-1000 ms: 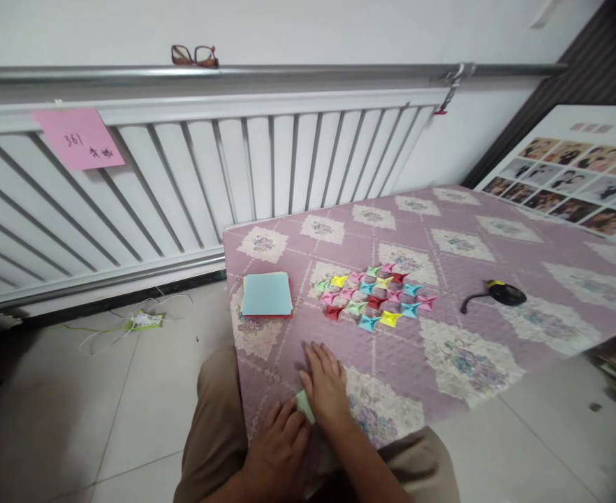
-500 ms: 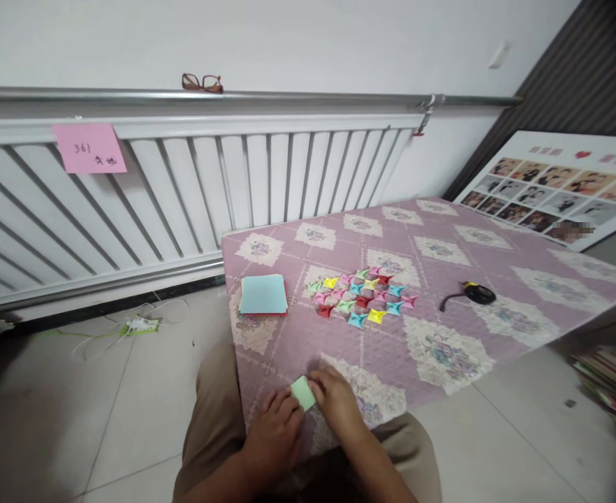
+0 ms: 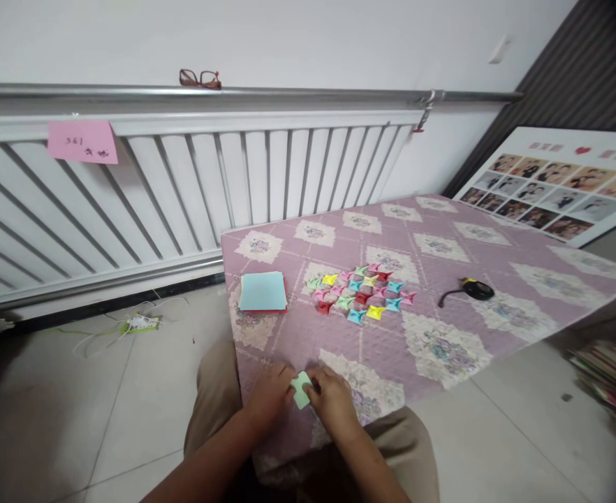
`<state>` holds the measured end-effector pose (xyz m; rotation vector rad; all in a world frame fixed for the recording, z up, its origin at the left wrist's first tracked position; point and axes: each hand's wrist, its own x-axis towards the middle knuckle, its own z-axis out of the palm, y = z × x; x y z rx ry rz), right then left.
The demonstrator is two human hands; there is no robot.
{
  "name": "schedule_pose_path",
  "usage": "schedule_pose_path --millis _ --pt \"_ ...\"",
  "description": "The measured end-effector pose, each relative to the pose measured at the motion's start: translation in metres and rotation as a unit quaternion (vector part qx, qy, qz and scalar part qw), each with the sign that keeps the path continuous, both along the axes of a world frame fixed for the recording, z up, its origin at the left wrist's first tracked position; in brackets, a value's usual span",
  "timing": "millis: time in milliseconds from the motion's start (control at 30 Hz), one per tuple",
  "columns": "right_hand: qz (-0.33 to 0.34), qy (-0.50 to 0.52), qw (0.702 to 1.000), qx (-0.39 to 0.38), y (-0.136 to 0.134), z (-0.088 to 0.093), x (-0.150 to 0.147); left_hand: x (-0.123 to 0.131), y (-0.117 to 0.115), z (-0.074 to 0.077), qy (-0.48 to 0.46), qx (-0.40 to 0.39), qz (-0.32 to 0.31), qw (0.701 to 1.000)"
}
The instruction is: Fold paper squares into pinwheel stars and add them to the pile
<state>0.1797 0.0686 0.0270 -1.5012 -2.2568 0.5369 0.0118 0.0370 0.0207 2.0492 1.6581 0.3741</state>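
Plainly, the pale green paper is small, smooth and unmarked, roughly four-sided where it shows, its side edges partly hidden by fingertips, so that its layers cannot be counted; it sits between the two hands, low over the near end of the tabletop, the left hand curled in with its fingertips pinching the left edge, the right hand pinching the opposite edge between thumb and fingers; under both lies a mauve cloth patterned with cream diamonds and flower sprays; straight beyond the left hand rests a stack of square paper, light blue on top with red showing at the edge; beyond the right hand, small folded paper pieces in pink, red, yellow, green and blue stand in close slanting rows; farther to that hand's right is a black object with a yellow patch and a dark strap; well past the hands run a white radiator, a pink note on its front, and a metal pipe bearing glasses; far right of the right hand leans a photo board.
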Motion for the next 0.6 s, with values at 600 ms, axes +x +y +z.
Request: schedule_pose_path --millis 600 --pt "0.047 0.023 0.999 0.001 0.007 -0.004 0.008 -0.009 0.03 0.018 0.022 -0.055 -0.076 0.995"
